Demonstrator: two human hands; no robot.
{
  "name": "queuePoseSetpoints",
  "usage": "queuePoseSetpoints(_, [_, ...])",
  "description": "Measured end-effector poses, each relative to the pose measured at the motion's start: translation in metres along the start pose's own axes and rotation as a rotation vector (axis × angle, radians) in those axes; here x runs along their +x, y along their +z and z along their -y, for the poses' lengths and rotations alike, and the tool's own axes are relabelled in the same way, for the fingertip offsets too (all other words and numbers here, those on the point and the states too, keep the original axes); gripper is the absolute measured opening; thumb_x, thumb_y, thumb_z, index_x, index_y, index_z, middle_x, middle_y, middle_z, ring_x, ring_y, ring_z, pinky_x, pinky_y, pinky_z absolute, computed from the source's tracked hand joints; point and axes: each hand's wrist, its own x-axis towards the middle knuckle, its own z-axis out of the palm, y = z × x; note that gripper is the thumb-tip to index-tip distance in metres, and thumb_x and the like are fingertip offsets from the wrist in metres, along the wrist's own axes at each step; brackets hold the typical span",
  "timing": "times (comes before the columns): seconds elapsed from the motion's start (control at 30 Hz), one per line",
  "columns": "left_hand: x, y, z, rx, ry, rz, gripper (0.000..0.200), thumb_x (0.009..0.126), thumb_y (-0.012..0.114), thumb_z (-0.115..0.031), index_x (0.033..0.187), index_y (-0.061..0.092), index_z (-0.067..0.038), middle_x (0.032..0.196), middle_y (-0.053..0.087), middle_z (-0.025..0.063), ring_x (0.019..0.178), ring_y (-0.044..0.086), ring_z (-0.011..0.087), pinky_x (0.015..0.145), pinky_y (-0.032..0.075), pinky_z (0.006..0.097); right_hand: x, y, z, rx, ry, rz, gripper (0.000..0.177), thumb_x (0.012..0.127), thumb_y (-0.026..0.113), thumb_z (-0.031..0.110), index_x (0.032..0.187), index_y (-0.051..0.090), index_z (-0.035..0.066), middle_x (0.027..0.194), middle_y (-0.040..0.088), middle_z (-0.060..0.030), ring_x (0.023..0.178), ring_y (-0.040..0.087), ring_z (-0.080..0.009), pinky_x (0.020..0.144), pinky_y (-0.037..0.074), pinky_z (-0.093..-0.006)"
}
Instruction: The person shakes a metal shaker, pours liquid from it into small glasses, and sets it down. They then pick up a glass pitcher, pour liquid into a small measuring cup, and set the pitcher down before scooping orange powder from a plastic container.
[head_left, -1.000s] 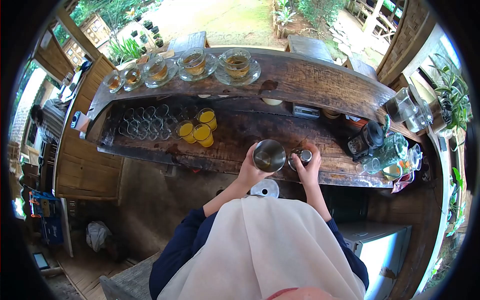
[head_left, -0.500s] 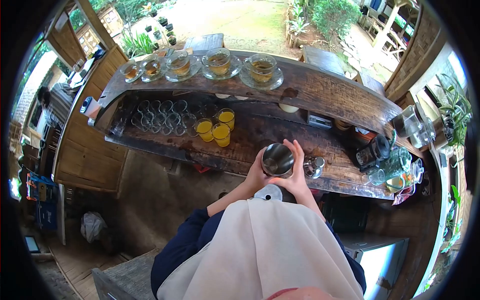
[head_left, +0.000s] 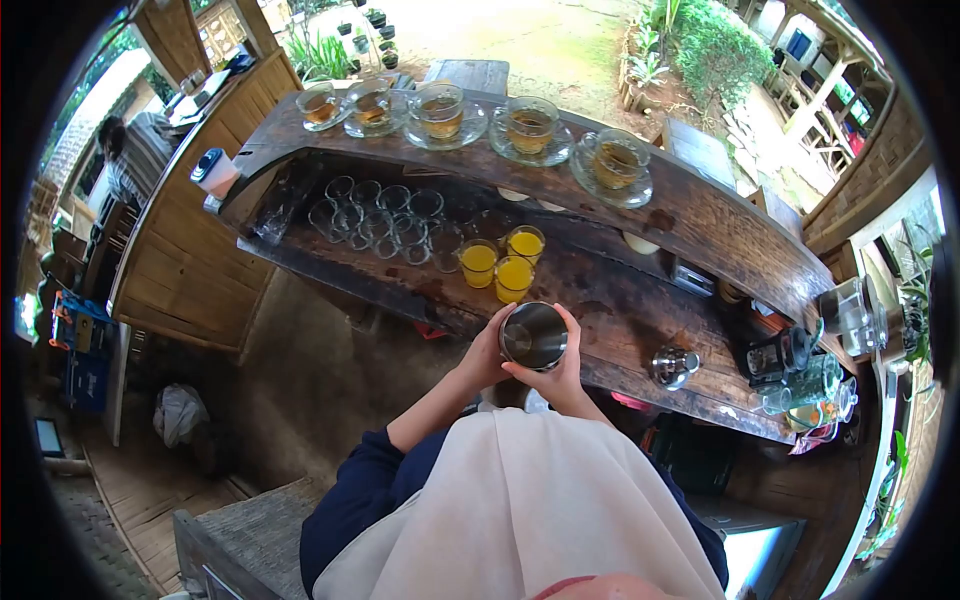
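Observation:
Between both palms I hold a metal shaker cup (head_left: 535,337), its open mouth turned up toward me. My left hand (head_left: 485,355) wraps the cup's left side, and my right hand (head_left: 562,372) closes round its right side. The inside looks bare steel. Just beyond the cup, three glasses of orange-yellow drink (head_left: 514,275) stand close together on the wooden counter (head_left: 610,330). To the right of my hands sits a shiny metal shaker top (head_left: 675,368), apart from them.
Several clear glasses (head_left: 385,220) are grouped on the counter's left. Along the raised shelf (head_left: 715,220) stand several cups of tea (head_left: 530,125) on saucers. A French press (head_left: 778,355) and glass jars (head_left: 820,378) crowd the right end. Another person (head_left: 135,160) is at the far left.
The cup has moved left along the counter, away from the shaker top and nearer the drinks. My right fingers, spread before, now wrap the cup. The view has shifted too.

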Motion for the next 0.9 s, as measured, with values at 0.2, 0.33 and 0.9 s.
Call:
queuePoseSetpoints(0.2, [0.002,-0.027,0.009,-0.110,-0.094,0.009,0.097,0.064,0.084,-0.022,0.138,0.024,-0.006,0.131,0.046,0.0158,0.120,0.050,0.0302,0.096,0.043,0.0385,0.013,0.034,0.009,-0.014,0.012,-0.027,0.102,0.056,0.089,0.014,0.136,0.025,0.006,0.128,0.041,-0.0110,0.119,0.044,-0.0219,0.101,0.037,-0.0349])
queuePoseSetpoints(0.33, [0.000,-0.027,0.023,-0.062,-0.013,-0.021,0.097,0.063,0.084,-0.025,0.138,0.025,-0.006,0.131,0.047,0.0154,0.120,0.050,0.0299,0.096,0.043,0.0386,0.017,0.043,0.008,0.006,-0.005,-0.068,0.101,0.057,0.088,0.022,0.135,0.027,0.004,0.124,0.046,-0.0136,0.117,0.048,-0.0231,0.099,0.040,-0.0359])
queuePoseSetpoints(0.9, [0.002,-0.020,0.020,-0.068,-0.076,-0.140,0.097,0.061,0.084,-0.036,0.136,0.029,-0.008,0.123,0.056,0.0137,0.109,0.060,0.0281,0.088,0.049,0.0369,0.023,0.037,0.008,-0.020,0.036,0.010,0.095,0.061,0.086,0.014,0.135,0.026,0.007,0.125,0.046,-0.0110,0.120,0.046,-0.0232,0.103,0.037,-0.0365])
